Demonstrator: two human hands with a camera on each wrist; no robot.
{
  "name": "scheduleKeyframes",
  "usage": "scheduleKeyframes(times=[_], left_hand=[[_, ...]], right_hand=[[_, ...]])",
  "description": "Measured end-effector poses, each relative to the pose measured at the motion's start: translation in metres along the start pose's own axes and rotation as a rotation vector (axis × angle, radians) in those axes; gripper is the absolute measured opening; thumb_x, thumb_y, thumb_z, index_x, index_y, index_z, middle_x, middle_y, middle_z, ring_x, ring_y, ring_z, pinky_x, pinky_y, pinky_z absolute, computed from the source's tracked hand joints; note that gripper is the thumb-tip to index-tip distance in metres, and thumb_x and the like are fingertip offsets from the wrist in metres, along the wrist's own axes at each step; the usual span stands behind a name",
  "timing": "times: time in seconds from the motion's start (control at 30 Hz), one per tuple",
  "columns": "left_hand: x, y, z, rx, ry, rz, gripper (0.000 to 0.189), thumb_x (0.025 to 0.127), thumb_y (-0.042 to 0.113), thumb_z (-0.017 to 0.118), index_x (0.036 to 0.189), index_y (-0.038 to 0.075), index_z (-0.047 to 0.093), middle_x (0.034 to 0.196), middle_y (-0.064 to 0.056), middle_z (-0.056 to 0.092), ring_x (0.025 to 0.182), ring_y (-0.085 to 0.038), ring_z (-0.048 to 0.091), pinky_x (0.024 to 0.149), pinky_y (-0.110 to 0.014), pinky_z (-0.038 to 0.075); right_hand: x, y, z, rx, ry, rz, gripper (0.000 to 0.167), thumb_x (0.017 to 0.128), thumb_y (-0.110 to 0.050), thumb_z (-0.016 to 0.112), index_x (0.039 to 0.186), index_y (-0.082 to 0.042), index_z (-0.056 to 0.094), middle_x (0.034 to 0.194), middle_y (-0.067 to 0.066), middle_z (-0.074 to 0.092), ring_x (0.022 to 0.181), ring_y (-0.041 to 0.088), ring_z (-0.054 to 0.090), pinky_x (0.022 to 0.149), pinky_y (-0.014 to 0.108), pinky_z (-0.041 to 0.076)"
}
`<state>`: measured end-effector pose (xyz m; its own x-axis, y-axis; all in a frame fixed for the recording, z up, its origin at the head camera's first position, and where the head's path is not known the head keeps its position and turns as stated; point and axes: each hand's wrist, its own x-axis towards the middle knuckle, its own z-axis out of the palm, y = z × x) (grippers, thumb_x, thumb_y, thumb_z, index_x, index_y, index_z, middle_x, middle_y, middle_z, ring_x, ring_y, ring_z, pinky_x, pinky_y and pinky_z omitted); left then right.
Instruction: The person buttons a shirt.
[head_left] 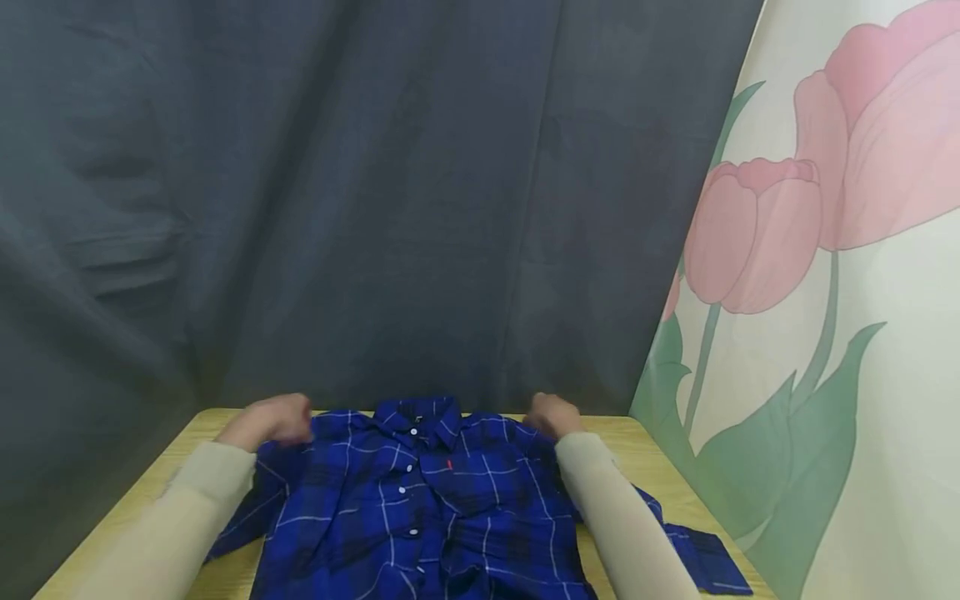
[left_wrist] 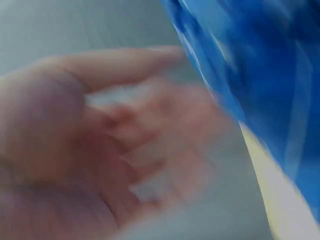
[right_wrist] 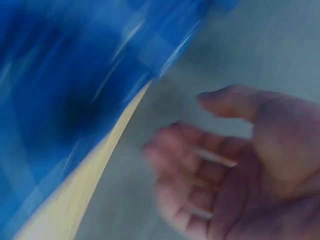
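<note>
Has the plaid shirt (head_left: 420, 500) laid front-up on the table (head_left: 618, 454), already spread wide; seems to leave creases for smoothing. Appears to grip nothing with left hand (head_left: 273, 419) or right hand (head_left: 553, 414), near its shoulders, with fingers loosely bent, thumbs apart. Cannot tell about touching.

Blue plaid shirt (head_left: 495, 492) spread front-up on table (head_left: 198, 427)

head: above, facing forward-down | wrists: close, palm-side, toward fingers (right_wrist: 170, 147) | all share: shirt (head_left: 495, 500)
</note>
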<state>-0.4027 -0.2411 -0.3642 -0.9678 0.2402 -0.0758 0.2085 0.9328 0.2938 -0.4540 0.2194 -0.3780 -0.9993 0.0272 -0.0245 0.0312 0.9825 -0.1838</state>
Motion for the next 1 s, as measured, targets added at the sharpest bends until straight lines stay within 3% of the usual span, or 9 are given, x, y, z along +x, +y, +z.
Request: scheduleKeyframes(times=[0.07, 0.13, 0.23, 0.33, 0.5, 0.67, 0.77, 0.87, 1.0], left_hand=[[0.037, 0.022, 0.015, -0.087, 0.087, 0.186, 0.012, 0.089, 0.013, 0.075, 0.080, 0.010, 0.067, 0.076, -0.002, 0.066, 0.068, -0.016, 0.059, 0.067, -0.032, 0.049], [0.079, 0.037, 0.042, -0.149, 0.199, 0.285, 0.006, 0.092, 0.014, 0.074, 0.092, 0.011, 0.068, 0.086, -0.003, 0.068, 0.075, -0.019, 0.060, 0.072, -0.037, 0.050], [0.142, 0.048, 0.091, -0.160, 0.293, 0.265, 0.015, 0.093, 0.020, 0.074, 0.107, 0.016, 0.071, 0.102, -0.003, 0.073, 0.087, -0.019, 0.067, 0.083, -0.047, 0.056], [0.177, 0.056, 0.129, -0.142, 0.306, 0.172, 0.032, 0.093, 0.021, 0.074, 0.125, 0.017, 0.072, 0.120, -0.006, 0.075, 0.103, -0.024, 0.072, 0.093, -0.053, 0.059], [0.130, 0.090, 0.125, -0.118, 0.211, 0.053, 0.042, 0.099, 0.010, 0.067, 0.141, 0.009, 0.069, 0.139, -0.017, 0.073, 0.127, -0.039, 0.070, 0.109, -0.056, 0.056], [0.103, 0.096, 0.123, -0.083, 0.225, 0.064, 0.035, 0.098, 0.000, 0.061, 0.129, 0.005, 0.076, 0.129, -0.019, 0.073, 0.125, -0.038, 0.069, 0.111, -0.051, 0.055], [0.100, 0.094, 0.127, -0.128, 0.294, 0.042, 0.028, 0.091, -0.004, 0.063, 0.110, 0.005, 0.081, 0.118, -0.017, 0.068, 0.115, -0.036, 0.069, 0.107, -0.048, 0.057], [0.100, 0.094, 0.135, -0.219, 0.391, -0.053, 0.017, 0.091, -0.001, 0.069, 0.097, 0.008, 0.082, 0.117, -0.018, 0.060, 0.108, -0.038, 0.065, 0.099, -0.051, 0.058], [0.100, 0.095, 0.141, -0.307, 0.429, -0.214, 0.012, 0.096, 0.010, 0.075, 0.102, 0.011, 0.085, 0.123, -0.021, 0.069, 0.108, -0.042, 0.069, 0.094, -0.057, 0.059]], right_hand=[[0.013, -0.045, 0.010, 0.057, -0.012, -0.086, 0.021, 0.097, -0.026, 0.070, 0.090, -0.007, 0.074, 0.091, 0.009, 0.073, 0.080, 0.026, 0.066, 0.080, 0.047, 0.057], [0.029, -0.085, 0.026, 0.118, -0.016, -0.172, 0.019, 0.098, -0.026, 0.071, 0.093, -0.008, 0.074, 0.089, 0.008, 0.073, 0.078, 0.025, 0.067, 0.077, 0.047, 0.058], [0.066, -0.123, 0.072, 0.130, 0.034, -0.279, 0.016, 0.098, -0.030, 0.071, 0.103, -0.016, 0.077, 0.095, 0.004, 0.076, 0.083, 0.024, 0.070, 0.079, 0.050, 0.059], [0.081, -0.143, 0.107, 0.081, 0.069, -0.257, 0.024, 0.097, -0.033, 0.074, 0.114, -0.016, 0.079, 0.105, 0.008, 0.079, 0.091, 0.029, 0.074, 0.083, 0.054, 0.061], [0.069, -0.147, 0.128, -0.011, 0.110, -0.093, 0.046, 0.095, -0.037, 0.082, 0.130, -0.008, 0.075, 0.124, 0.017, 0.078, 0.109, 0.037, 0.075, 0.094, 0.055, 0.062], [0.077, -0.131, 0.146, 0.166, 0.124, 0.044, 0.072, 0.086, -0.040, 0.089, 0.135, 0.001, 0.055, 0.115, 0.021, 0.077, 0.098, 0.035, 0.076, 0.086, 0.050, 0.062], [0.089, -0.120, 0.162, 0.216, 0.128, 0.088, 0.059, 0.082, -0.038, 0.088, 0.120, 0.001, 0.063, 0.099, 0.018, 0.076, 0.082, 0.033, 0.073, 0.075, 0.047, 0.061], [0.087, -0.116, 0.164, 0.227, 0.099, 0.119, 0.031, 0.084, -0.033, 0.083, 0.097, -0.005, 0.077, 0.082, 0.012, 0.075, 0.069, 0.030, 0.072, 0.066, 0.045, 0.059], [0.075, -0.119, 0.154, 0.324, 0.075, 0.155, 0.019, 0.087, -0.024, 0.082, 0.091, -0.006, 0.078, 0.077, 0.012, 0.075, 0.064, 0.029, 0.071, 0.064, 0.044, 0.058]])
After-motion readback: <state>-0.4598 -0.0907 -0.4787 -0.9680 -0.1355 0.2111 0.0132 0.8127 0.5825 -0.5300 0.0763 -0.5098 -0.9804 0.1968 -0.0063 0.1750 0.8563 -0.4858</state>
